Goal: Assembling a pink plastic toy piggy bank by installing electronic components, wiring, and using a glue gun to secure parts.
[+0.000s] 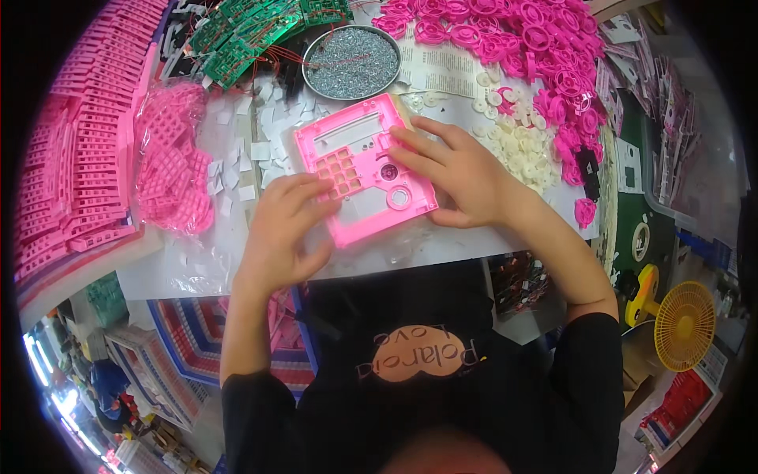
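A pink plastic housing panel lies tilted on the white work table in front of me, its inner side facing up. It has a long rectangular window, a grid of small squares, a round dark part and a ring. My right hand grips its right side, fingers lying over the top face and thumb at the edge. From the left, my left hand rests its bent fingertips at the grid, with its thumb apart near the lower left corner. Something beige shows behind the panel's upper edge.
Behind the panel stands a round metal dish of small screws. Green circuit boards with red wires lie back left. Pink keypads in a clear bag and stacked pink parts fill the left. White discs and pink rings heap right.
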The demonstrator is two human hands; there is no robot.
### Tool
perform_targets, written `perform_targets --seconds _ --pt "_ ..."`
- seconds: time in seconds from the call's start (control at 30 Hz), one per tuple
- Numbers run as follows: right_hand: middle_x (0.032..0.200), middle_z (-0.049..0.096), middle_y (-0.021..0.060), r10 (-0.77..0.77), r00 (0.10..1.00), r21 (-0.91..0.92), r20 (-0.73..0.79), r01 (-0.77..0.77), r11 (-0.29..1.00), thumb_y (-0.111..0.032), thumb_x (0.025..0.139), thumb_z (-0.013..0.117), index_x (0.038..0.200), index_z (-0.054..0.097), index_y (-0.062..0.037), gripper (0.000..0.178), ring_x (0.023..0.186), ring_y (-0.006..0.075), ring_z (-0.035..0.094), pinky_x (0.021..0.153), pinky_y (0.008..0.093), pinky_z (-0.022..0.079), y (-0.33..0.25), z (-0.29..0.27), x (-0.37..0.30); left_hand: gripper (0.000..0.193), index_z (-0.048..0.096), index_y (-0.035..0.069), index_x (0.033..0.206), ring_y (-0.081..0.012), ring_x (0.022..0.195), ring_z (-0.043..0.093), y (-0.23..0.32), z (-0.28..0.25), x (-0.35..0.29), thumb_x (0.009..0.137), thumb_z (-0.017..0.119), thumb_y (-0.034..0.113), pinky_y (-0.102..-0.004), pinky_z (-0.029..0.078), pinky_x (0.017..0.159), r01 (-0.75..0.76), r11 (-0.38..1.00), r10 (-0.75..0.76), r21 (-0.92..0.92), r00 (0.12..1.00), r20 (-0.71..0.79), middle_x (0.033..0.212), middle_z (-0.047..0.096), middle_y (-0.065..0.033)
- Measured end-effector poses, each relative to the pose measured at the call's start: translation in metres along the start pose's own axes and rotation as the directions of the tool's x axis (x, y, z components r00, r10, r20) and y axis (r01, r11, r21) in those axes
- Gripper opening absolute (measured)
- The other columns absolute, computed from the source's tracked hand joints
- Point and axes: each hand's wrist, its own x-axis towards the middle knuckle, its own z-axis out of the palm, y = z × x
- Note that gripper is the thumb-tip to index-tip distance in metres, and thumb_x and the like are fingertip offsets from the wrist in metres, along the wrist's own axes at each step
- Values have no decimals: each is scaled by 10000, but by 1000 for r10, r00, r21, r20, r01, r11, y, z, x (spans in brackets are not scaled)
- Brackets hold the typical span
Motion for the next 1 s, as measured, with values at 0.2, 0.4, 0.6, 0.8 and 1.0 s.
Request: perform_targets --seconds 0.2,0.4,0.6,0.8,1.0 --pt "1543 474 157 87 988 -119 129 -72 990 -301 767 765 1451 545 -91 749 1412 431 413 1108 503 421 -19 -11 1 457 678 62 1195 -350 1297 542 33 15 32 776 783 212 -525 398 1097 -23 992 32 124 997 -69 1372 606 -142" --pt "1095 717 95 577 768 273 -278 -512 814 -152 841 693 1074 735 -75 249 1036 317 665 854 413 548 48 -10 13 474 667 37 1194 -362 1308 537 25 46 23 794 794 257 -532 378 1125 -12 994 13 112 1000 -10 1391 595 -143" --pt "871 664 90 264 935 -168 -238 -308 936 -156 847 719 1008 730 -100 171 807 312 653 712 419 539 77 11 36 461 666 47 1193 -369 1307 535 25 45 23 796 791 245 -533 372 1127 2 997 0 77 999 -35 1382 599 -141" --pt "876 702 69 342 900 -277 -271 -414 867 -125 854 732 1026 732 -93 175 807 251 685 713 377 547 74 6 29 381 676 57 1160 -376 1248 563 30 41 29 808 774 166 -513 415 1078 -17 999 20 29 995 -101 1302 628 -155" --pt "904 737 91 740 667 901 -92 -260 347 -65 866 762 1036 751 -21 176 777 114 663 712 253 523 -25 2 22 231 696 25 1077 -230 852 690 58 46 43 875 744 127 -338 531 782 285 808 -392 -515 914 -110 911 713 -101"
